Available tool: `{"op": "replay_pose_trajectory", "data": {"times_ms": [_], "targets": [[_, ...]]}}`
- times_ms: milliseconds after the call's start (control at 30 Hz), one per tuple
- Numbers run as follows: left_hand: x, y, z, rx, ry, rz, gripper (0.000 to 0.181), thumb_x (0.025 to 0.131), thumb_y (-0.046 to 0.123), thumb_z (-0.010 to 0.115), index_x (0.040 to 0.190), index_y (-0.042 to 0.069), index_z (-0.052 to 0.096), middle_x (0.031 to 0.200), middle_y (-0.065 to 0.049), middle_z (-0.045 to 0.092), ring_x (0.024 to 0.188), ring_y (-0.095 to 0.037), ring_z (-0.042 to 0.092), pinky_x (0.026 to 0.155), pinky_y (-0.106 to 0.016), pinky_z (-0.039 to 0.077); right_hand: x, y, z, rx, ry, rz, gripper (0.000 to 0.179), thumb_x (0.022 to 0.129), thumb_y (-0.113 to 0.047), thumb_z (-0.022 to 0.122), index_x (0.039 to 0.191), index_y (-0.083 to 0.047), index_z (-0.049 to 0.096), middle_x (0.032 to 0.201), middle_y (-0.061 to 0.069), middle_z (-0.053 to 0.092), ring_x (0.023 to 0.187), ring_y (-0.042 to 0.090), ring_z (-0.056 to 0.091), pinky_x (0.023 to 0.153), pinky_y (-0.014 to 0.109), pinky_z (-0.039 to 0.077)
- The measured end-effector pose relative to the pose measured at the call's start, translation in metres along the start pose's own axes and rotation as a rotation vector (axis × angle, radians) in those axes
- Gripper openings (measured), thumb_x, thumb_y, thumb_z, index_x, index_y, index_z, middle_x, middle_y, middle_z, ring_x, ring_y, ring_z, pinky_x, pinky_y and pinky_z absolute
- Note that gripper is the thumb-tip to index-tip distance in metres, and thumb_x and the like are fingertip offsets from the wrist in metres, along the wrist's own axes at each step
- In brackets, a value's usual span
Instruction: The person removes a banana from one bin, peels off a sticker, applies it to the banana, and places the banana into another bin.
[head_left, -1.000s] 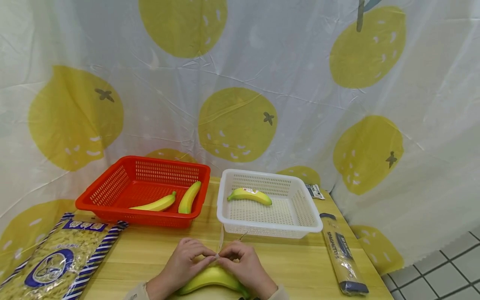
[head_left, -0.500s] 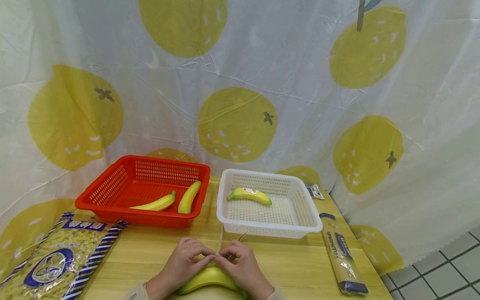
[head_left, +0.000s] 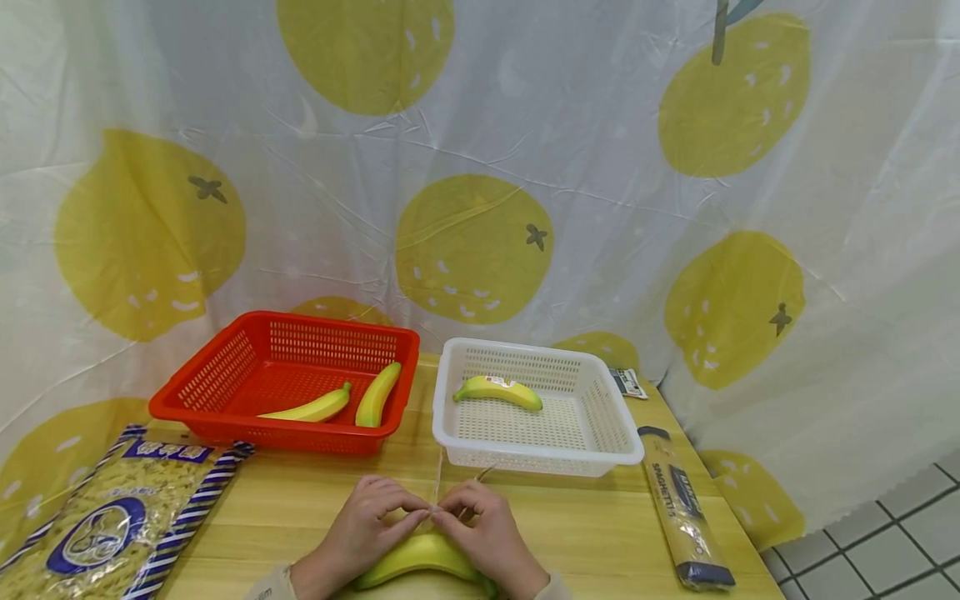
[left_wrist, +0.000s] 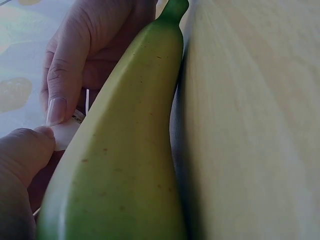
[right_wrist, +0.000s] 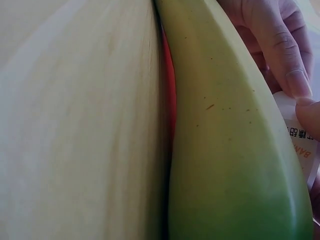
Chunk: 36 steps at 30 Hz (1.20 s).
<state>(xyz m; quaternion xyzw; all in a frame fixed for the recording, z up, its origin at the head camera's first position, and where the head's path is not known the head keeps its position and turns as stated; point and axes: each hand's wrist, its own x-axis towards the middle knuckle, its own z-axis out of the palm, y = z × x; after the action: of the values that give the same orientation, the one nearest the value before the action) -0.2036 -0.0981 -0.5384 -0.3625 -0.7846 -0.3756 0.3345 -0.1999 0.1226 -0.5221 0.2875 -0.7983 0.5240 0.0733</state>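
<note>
A yellow banana with greenish ends (head_left: 423, 554) lies crosswise on the table, close in front of the person. Just beyond it, the thumb and fingertips of the left hand (head_left: 371, 521) and right hand (head_left: 487, 529) meet. Both hands pinch a small white sticker (right_wrist: 301, 137), which carries printed characters and orange letters in the right wrist view. Most of the sticker (left_wrist: 64, 134) is hidden behind fingers and fruit in the left wrist view. From the fingertips a thin pale strip (head_left: 438, 477) runs toward the white basket.
The red basket (head_left: 258, 427) at back left holds two bananas. One banana (head_left: 498, 392) bearing a sticker lies inside the white basket (head_left: 540, 456). A pasta bag (head_left: 135, 517) lies at left, a spaghetti pack (head_left: 686, 517) at right. A lemon-print curtain (head_left: 600, 208) hangs behind.
Both hands keep their place with fingertips together. The pale strip beyond them has shifted slightly to the left and looks thinner.
</note>
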Motion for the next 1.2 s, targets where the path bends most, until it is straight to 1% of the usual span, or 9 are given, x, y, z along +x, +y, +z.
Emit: {"op": "replay_pose_trajectory", "data": {"times_ms": [167, 333, 400, 567, 767, 833, 900, 1067, 1200], "targets": [[-0.0006, -0.0011, 0.0005, 0.002, 0.000, 0.004, 0.018, 0.082, 0.017, 0.087, 0.094, 0.028, 0.078, 0.087, 0.021, 0.072, 0.082, 0.002, 0.064, 0.088, -0.026, 0.038, 0.0003, -0.0002, -0.0001, -0.001, 0.003, -0.001, 0.009, 0.095, -0.026, 0.076, 0.088, -0.021, 0.076, 0.094, -0.004, 0.072, 0.084, 0.003, 0.062, 0.070, 0.025, 0.056], [-0.0016, -0.0014, 0.0001, -0.006, -0.013, -0.032, 0.005, 0.088, 0.028, 0.083, 0.091, 0.026, 0.079, 0.088, 0.024, 0.071, 0.083, 0.004, 0.064, 0.088, -0.024, 0.038, 0.0003, -0.0005, -0.0006, 0.001, 0.005, -0.009, 0.009, 0.094, -0.025, 0.077, 0.088, -0.020, 0.075, 0.093, -0.003, 0.072, 0.081, 0.002, 0.061, 0.069, 0.025, 0.056], [-0.0016, -0.0012, -0.0002, -0.011, -0.016, -0.039, 0.005, 0.088, 0.028, 0.083, 0.091, 0.026, 0.079, 0.089, 0.025, 0.071, 0.084, 0.004, 0.064, 0.089, -0.023, 0.038, 0.0002, 0.0002, -0.0008, 0.001, 0.007, -0.019, 0.008, 0.094, -0.025, 0.077, 0.088, -0.020, 0.075, 0.092, -0.003, 0.072, 0.080, 0.002, 0.061, 0.069, 0.025, 0.057], [-0.0009, -0.0004, -0.0007, -0.015, 0.000, -0.024, 0.014, 0.083, 0.021, 0.087, 0.092, 0.028, 0.078, 0.089, 0.025, 0.070, 0.083, 0.003, 0.064, 0.089, -0.023, 0.038, -0.0001, 0.0027, -0.0016, -0.004, 0.009, -0.025, 0.008, 0.094, -0.025, 0.077, 0.087, -0.022, 0.074, 0.092, -0.004, 0.072, 0.080, 0.002, 0.061, 0.069, 0.025, 0.056], [0.0000, 0.0004, 0.0000, -0.023, 0.037, 0.020, 0.004, 0.091, 0.027, 0.081, 0.093, 0.026, 0.078, 0.087, 0.020, 0.071, 0.080, -0.002, 0.065, 0.087, -0.027, 0.038, -0.0008, 0.0037, -0.0029, -0.013, 0.011, -0.005, 0.009, 0.094, -0.027, 0.077, 0.087, -0.022, 0.074, 0.092, -0.005, 0.072, 0.080, 0.002, 0.061, 0.070, 0.024, 0.056], [-0.0002, 0.0003, -0.0003, -0.023, 0.034, 0.016, 0.003, 0.092, 0.029, 0.079, 0.093, 0.026, 0.078, 0.087, 0.020, 0.071, 0.080, -0.002, 0.065, 0.087, -0.027, 0.038, -0.0008, 0.0033, -0.0034, -0.016, 0.010, 0.001, 0.009, 0.094, -0.027, 0.077, 0.087, -0.022, 0.074, 0.092, -0.005, 0.072, 0.080, 0.001, 0.061, 0.070, 0.024, 0.056], [-0.0006, 0.0003, -0.0008, -0.020, 0.018, -0.002, 0.003, 0.091, 0.028, 0.080, 0.093, 0.027, 0.078, 0.087, 0.022, 0.071, 0.081, 0.000, 0.065, 0.087, -0.026, 0.039, -0.0009, 0.0031, -0.0039, -0.018, 0.009, 0.008, 0.010, 0.094, -0.028, 0.077, 0.087, -0.022, 0.074, 0.092, -0.005, 0.072, 0.080, 0.001, 0.061, 0.070, 0.024, 0.056], [-0.0013, 0.0009, -0.0019, -0.006, -0.024, -0.068, 0.020, 0.081, 0.017, 0.088, 0.091, 0.029, 0.077, 0.088, 0.026, 0.069, 0.083, 0.003, 0.064, 0.088, -0.024, 0.039, -0.0015, 0.0038, -0.0047, -0.021, 0.006, 0.027, 0.010, 0.095, -0.029, 0.076, 0.087, -0.024, 0.074, 0.092, -0.006, 0.072, 0.080, 0.001, 0.061, 0.071, 0.024, 0.055], [-0.0011, 0.0014, -0.0018, 0.005, -0.024, -0.075, 0.025, 0.077, 0.012, 0.090, 0.090, 0.029, 0.077, 0.088, 0.026, 0.069, 0.083, 0.003, 0.064, 0.088, -0.024, 0.039, -0.0015, 0.0043, -0.0052, -0.019, -0.001, 0.029, 0.010, 0.096, -0.031, 0.075, 0.088, -0.024, 0.075, 0.092, -0.006, 0.072, 0.079, 0.002, 0.061, 0.071, 0.024, 0.055]]}}
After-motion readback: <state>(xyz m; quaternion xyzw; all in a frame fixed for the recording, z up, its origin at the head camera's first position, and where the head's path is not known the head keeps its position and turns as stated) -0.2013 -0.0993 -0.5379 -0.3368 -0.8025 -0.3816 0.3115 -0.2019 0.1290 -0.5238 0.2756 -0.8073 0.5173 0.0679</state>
